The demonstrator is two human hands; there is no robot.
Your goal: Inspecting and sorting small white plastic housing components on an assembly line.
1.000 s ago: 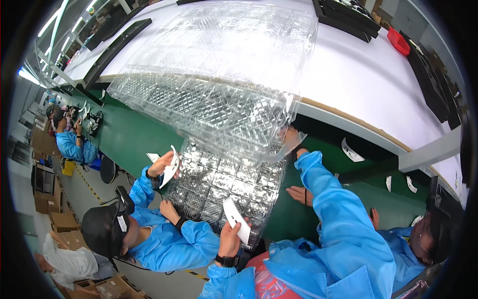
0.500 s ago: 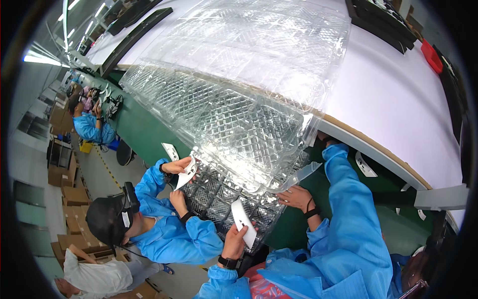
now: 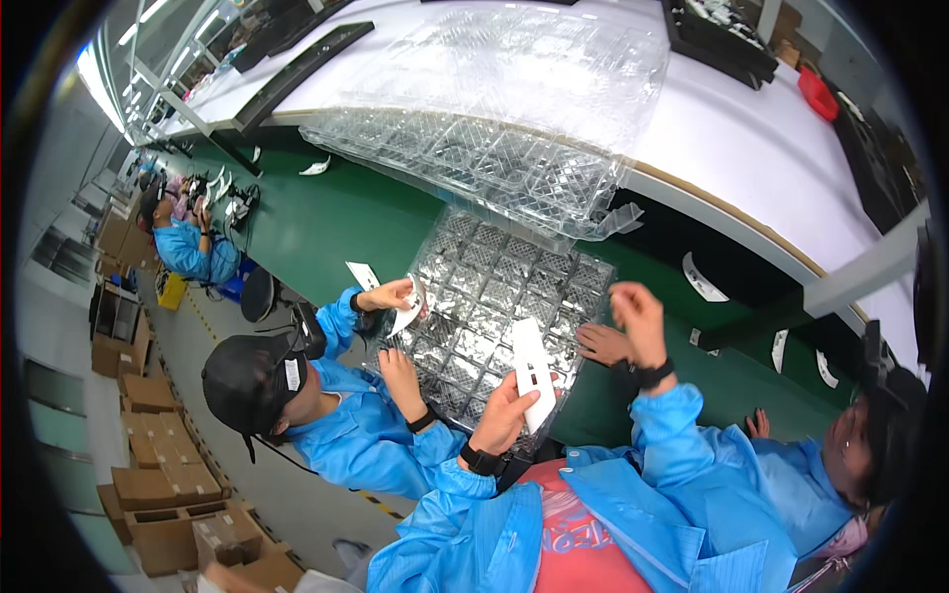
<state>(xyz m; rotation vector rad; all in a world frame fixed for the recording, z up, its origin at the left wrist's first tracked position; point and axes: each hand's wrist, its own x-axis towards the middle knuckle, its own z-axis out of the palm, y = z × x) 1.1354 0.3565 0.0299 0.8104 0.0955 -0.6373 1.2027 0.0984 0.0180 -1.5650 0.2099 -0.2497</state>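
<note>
Over the green table's (image 3: 316, 232) near edge a clear gridded tray (image 3: 474, 296) is set; above the tray's near corner, a white slotted panel (image 3: 532, 361) is pinched by the left hand (image 3: 506, 415). Nothing is seen in the half-open right hand (image 3: 639, 318), raised beside the tray's right edge; the panel is probably best gripped by its rims.

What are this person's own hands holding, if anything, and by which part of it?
The left hand holds a white panel by its lower part, nearer the body. The right hand shows nothing held.
</note>
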